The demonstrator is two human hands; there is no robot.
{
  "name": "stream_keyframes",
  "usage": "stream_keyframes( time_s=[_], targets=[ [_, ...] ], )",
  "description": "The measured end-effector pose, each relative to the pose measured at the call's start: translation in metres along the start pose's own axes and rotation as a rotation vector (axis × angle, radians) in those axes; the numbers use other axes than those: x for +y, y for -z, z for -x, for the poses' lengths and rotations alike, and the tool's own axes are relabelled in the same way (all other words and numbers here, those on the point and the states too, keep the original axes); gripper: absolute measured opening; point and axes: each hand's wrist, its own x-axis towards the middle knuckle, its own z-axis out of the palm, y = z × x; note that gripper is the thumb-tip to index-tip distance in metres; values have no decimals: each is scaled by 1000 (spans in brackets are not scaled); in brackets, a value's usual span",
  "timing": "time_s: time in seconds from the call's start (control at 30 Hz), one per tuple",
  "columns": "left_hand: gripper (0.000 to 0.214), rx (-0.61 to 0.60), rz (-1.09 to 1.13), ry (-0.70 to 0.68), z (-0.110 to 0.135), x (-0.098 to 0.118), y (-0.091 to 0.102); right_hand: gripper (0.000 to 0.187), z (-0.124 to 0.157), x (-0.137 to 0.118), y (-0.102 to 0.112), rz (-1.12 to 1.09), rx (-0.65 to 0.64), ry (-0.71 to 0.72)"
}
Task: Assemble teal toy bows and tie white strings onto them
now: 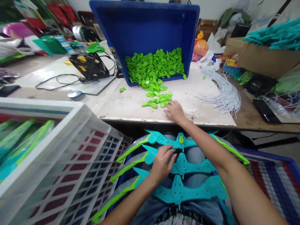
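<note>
Three teal frames with green-edged, clear side arms lie in a row across the lap. A green piece [181,139] sits in the middle of the far frame [193,142]. The middle frame [182,162] and the near frame [178,189] show bare teal centres. Over the left part of the middle frame, my left hand [162,162] is open, its thumb and fingers apart; no held thing shows. My right hand [175,112] reaches to the table's front edge. Its slightly spread fingertips touch or nearly touch the small loose green pieces [159,100].
A tipped blue bin [150,28] spills green pieces on the table [122,106]. White cords [225,93] lie right, a black fan [91,66] left. A white crate [93,150] with finished-looking parts stands at my left. A teal-filled cardboard box [264,59] is at far right.
</note>
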Motion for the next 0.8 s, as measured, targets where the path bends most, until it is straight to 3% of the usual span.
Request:
stream_keyframes(
  time_s=[0.1,0.2,0.37,0.5,0.63,0.73,0.8],
  targets=[
    [21,0,11,43,13,-4,9,25,-30,-15,-9,5,10,-118],
    [20,16,1,72,18,-13,15,22,-20,-17,-4,-37,46,-129],
    [19,52,-46,77,8,-22,15,25,65,2,26,-132,69,30],
    [27,-15,-70,15,-22,-22,-1,26,130,30,38,-117,84,-30],
    [44,-159,-136,-32,-58,-24,-32,25,173,72,51,-44,244,-249],
    [51,-318,-236,-64,-72,-25,-54,28,196,116,77,109,358,-592],
    [52,-367,-294,-63,-73,-24,-63,30,202,146,96,203,319,-819]
  ],
)
